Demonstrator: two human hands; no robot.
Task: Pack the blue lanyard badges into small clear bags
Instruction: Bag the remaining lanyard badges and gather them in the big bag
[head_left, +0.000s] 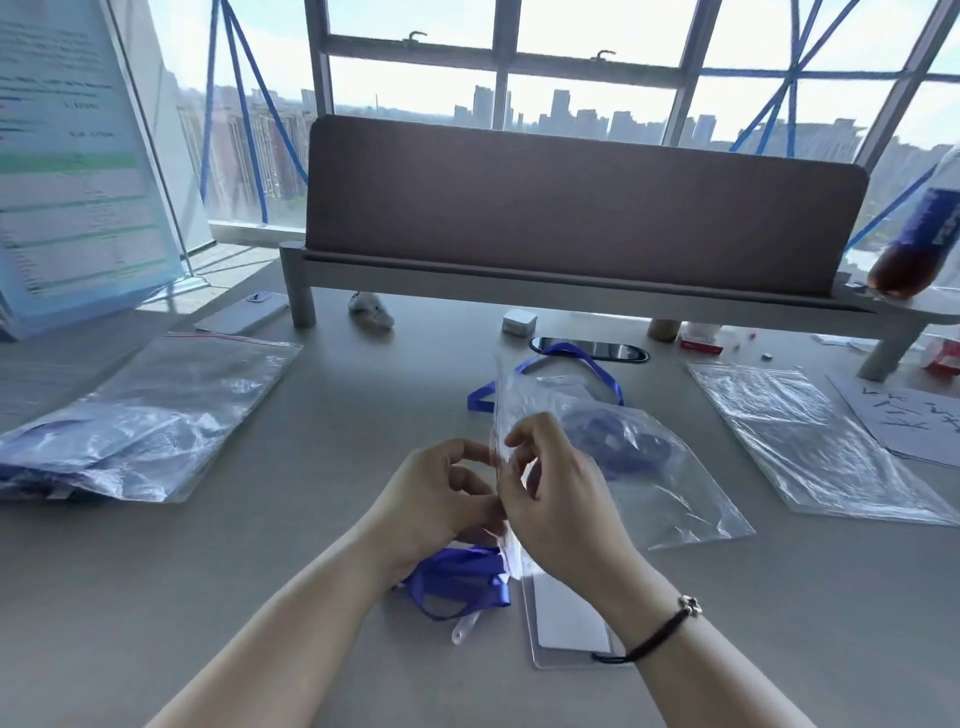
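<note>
A small clear bag (519, 410) stands on edge above the table's middle. My left hand (441, 499) and my right hand (556, 499) pinch its near edge between fingertips. Under my hands lies a blue lanyard (457, 579) bunched up, joined to a clear badge holder (566, 618) with a white card. Behind the held bag lies another clear bag (654, 467) with a blue lanyard badge inside. One more blue lanyard (566, 358) loops on the table beyond it.
A large zip bag (156, 410) with blue lanyards lies at the left. A stack of clear bags (810, 441) lies at the right, beside a paper sheet (904, 415). A phone (589, 349), small boxes and a raised shelf (571, 291) with a bottle (919, 244) stand behind.
</note>
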